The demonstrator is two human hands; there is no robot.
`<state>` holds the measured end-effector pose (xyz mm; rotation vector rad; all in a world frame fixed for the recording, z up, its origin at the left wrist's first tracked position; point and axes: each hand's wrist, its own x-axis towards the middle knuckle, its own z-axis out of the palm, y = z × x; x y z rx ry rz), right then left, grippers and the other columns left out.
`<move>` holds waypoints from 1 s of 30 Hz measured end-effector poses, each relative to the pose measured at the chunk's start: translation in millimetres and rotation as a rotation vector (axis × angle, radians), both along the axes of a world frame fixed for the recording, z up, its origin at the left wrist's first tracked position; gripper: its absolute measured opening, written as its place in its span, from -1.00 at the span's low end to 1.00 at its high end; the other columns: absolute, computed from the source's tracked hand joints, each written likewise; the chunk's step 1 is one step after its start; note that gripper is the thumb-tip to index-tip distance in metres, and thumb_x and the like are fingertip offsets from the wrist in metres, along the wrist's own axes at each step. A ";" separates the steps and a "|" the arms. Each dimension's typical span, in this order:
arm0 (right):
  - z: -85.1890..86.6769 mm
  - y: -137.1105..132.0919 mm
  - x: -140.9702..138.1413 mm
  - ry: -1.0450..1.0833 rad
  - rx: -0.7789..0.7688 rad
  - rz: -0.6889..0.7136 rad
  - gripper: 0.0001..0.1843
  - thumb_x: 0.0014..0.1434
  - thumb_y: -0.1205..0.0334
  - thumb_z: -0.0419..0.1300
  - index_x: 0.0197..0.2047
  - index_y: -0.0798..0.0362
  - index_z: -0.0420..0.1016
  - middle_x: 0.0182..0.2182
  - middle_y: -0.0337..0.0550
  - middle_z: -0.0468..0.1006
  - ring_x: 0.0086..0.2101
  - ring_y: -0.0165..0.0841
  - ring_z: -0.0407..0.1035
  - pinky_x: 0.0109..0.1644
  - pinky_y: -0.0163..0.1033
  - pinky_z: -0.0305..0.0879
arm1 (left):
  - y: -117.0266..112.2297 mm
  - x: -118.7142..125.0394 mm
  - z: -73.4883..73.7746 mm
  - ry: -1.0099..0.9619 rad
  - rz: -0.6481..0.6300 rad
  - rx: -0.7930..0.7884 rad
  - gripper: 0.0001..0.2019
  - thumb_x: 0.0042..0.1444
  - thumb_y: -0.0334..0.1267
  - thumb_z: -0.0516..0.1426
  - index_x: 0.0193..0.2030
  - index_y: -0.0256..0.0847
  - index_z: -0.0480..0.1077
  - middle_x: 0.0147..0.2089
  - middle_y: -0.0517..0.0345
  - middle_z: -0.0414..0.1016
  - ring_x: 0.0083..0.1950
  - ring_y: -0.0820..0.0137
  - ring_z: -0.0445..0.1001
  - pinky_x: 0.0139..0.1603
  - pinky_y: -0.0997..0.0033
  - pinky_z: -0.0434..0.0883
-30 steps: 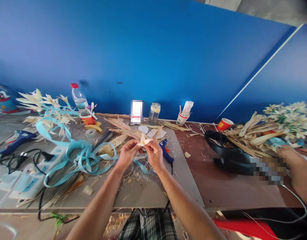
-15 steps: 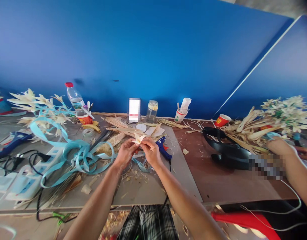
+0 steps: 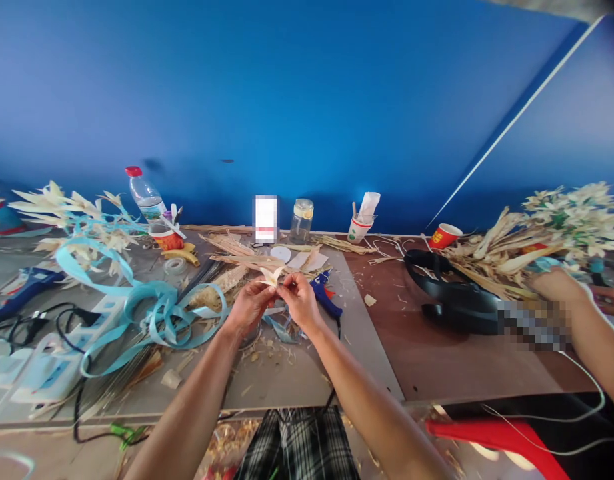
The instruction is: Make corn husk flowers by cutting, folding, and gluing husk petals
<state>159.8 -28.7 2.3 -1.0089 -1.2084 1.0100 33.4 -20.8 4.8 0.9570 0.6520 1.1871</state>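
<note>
Pinched between my two hands is a small cream husk flower (image 3: pixel 271 275) with pointed petals, held up over the middle of the table. My left hand (image 3: pixel 250 305) grips it at the base from the left. The fingers of my right hand (image 3: pixel 299 298) are closed at its right side, meeting the left fingertips. A blue glue gun (image 3: pixel 327 295) lies just right of my right hand. Light blue ribbon (image 3: pixel 171 313) is heaped in loops left of my left hand. Behind the flower lie dry husk strips (image 3: pixel 231 250) and a white disc (image 3: pixel 281 254).
Finished-looking flowers (image 3: pixel 87 207), a bottle (image 3: pixel 145 197), a second glue gun (image 3: pixel 24 290) and a power strip (image 3: pixel 71 360) are on the left. A jar (image 3: pixel 301 220) and cups stand along the wall. Rightward are a black object (image 3: pixel 461 307) and another person's arm (image 3: pixel 591 327).
The flower has tilted and shifted slightly left, its petals now opened toward the upper left. My right fingers have moved a little off the petals toward the base. The view has shifted slightly.
</note>
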 end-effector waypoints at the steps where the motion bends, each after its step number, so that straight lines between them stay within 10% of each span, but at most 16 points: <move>1: 0.0 0.3 0.0 0.015 -0.018 0.006 -0.75 -0.07 0.14 0.24 -0.41 0.03 0.23 -0.55 -0.35 0.26 -0.54 -0.47 0.17 -0.43 -0.33 0.15 | -0.1 -0.4 0.2 0.020 0.006 0.008 -0.77 -0.15 -0.22 0.32 -0.38 -0.31 0.46 -0.43 0.17 0.44 -0.43 0.53 0.32 -0.45 0.54 0.19; 24: 12.7 7.3 13.4 0.065 -0.105 0.058 -0.73 -0.08 0.16 0.19 -0.29 0.07 0.33 -0.50 -0.35 0.31 -0.59 -0.53 0.14 -0.54 -0.38 0.07 | 0.7 2.1 -1.4 0.342 0.330 0.106 -0.68 -0.04 -0.01 0.21 -0.45 -0.25 0.31 -0.65 0.37 0.10 -0.61 0.59 0.02 -0.59 0.52 -0.02; 30: 5.6 18.0 25.8 0.114 -0.061 -0.155 -0.61 -0.08 0.13 0.20 -0.17 0.09 0.32 -0.43 -0.30 0.34 -0.55 -0.52 0.18 -0.49 -0.37 0.13 | 2.3 3.5 -7.3 0.367 0.337 0.106 -0.68 -0.02 0.00 0.19 -0.48 -0.23 0.26 -0.65 0.37 0.08 -0.61 0.59 0.03 -0.59 0.54 -0.01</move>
